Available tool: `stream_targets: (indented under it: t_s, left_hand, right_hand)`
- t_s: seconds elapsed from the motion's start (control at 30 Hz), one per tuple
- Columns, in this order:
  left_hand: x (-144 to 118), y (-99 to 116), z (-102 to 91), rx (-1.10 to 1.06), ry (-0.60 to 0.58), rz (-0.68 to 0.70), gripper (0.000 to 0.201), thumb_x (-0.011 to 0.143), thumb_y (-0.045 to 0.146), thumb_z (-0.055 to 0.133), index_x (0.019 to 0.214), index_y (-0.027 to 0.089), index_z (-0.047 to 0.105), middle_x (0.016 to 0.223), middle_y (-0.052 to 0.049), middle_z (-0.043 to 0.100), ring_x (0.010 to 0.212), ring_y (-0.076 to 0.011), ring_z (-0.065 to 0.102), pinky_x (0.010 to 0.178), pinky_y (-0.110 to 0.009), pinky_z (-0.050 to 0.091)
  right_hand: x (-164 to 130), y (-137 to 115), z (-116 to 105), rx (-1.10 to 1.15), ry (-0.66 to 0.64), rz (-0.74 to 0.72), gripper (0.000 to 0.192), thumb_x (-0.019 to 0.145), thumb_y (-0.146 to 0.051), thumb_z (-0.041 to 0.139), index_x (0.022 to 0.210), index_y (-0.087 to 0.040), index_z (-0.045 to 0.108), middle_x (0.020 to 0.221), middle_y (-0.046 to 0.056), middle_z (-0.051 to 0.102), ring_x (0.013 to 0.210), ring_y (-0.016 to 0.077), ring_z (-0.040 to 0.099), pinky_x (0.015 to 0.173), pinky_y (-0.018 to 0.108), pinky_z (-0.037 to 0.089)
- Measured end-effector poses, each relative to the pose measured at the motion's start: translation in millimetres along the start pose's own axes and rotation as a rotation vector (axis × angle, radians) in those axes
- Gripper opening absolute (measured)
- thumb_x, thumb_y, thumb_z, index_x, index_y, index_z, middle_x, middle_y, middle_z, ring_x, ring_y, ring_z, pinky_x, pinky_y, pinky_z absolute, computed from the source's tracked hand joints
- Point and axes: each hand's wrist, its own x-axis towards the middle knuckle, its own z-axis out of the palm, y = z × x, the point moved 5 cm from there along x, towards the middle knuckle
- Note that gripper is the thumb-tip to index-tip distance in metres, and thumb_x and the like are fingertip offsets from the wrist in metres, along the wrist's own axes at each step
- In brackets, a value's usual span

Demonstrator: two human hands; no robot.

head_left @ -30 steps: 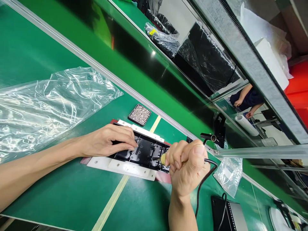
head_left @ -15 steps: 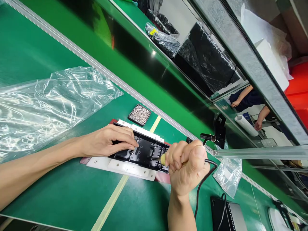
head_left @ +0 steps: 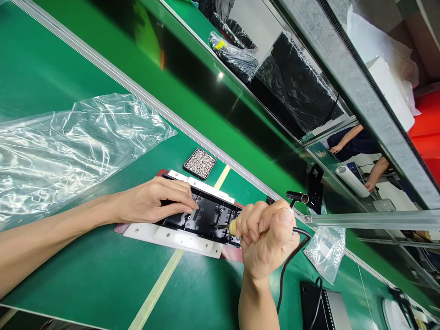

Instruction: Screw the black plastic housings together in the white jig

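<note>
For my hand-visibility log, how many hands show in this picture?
4. The wearer's left hand is on the black part; the right hand grips the yellowish tool. Farther off at right, one hand is by dark clothing, another hand near the white roll. More may be hidden.

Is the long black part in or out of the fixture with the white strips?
In: the black part lies between the white strips. The right hand hides one end.

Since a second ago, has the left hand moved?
No: against the white strip, the left hand shows no visible shift over the black part.
</note>
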Motion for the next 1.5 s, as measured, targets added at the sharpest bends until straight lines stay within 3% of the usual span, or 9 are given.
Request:
stream_targets:
  t_s: [0.37, 1.5]
  left_hand:
    - [0.4, 1.3, 0.9, 0.001, -0.003, 0.041, 0.02, 0.121, 0.018, 0.076, 0.127, 0.025, 0.093, 0.106, -0.005, 0.09, 0.099, -0.0194, 0.084, 0.094, -0.027, 0.068]
    - [1.8, 1.5, 1.8, 0.021, -0.025, 0.025, 0.02, 0.122, 0.019, 0.075, 0.127, 0.025, 0.093, 0.108, -0.005, 0.09, 0.101, -0.0198, 0.084, 0.096, -0.028, 0.068]
  right_hand:
    - [2.0, -1.1, 0.6, 0.005, -0.012, -0.002, 0.06, 0.124, -0.041, 0.064, 0.072, -0.021, 0.041, 0.053, -0.009, 0.032, 0.042, 0.006, 0.028, 0.041, 0.013, 0.039]
    - [3.2, -1.5, 2.1, 0.009, -0.044, -0.007, 0.058, 0.124, -0.04, 0.062, 0.073, -0.022, 0.041, 0.053, -0.01, 0.032, 0.041, 0.0063, 0.027, 0.04, 0.014, 0.038]
